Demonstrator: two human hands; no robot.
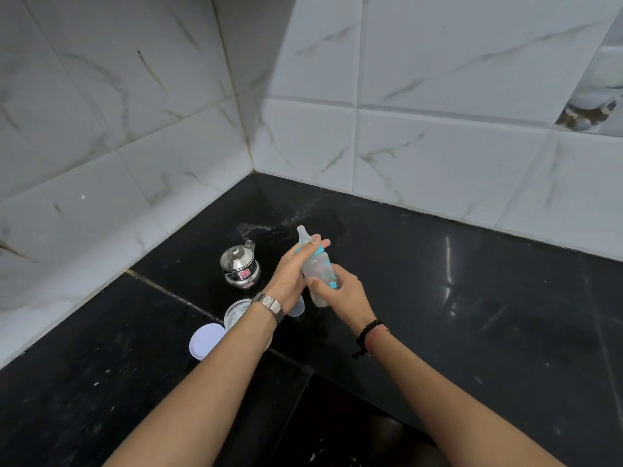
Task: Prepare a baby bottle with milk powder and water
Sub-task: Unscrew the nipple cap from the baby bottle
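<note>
So we've got the baby bottle (318,271) up off the black counter (438,298), tilted with the nipple (302,234) leaning toward 11 o'clock. Our right hand (338,291) is wrapped around the lower body, and our left hand (293,271) is clamped on the teal collar right under the nipple, so both hands are gripping the same bottle. We'd guess we're screwing the top on or checking it's tight, ready to shake.

What could bite us here: if that collar goes on cross-threaded or only half tight, the first shake sprays milk everywhere. We can't tell from this angle how full it is or whether the threads are seated. The bottle may be wet too, so a hard twist could slip it out of the right hand.

Also, stuff is crowded just under our left wrist. The open powder tub (236,313) sits at about 7 o'clock from the bottle with its lid (206,340) beside it, plus a clear cap (296,310) close by and the steel kettle (240,266) at 9 o'clock. An elbow swing while shaking could tip the tub or knock the cap off the edge.
</note>
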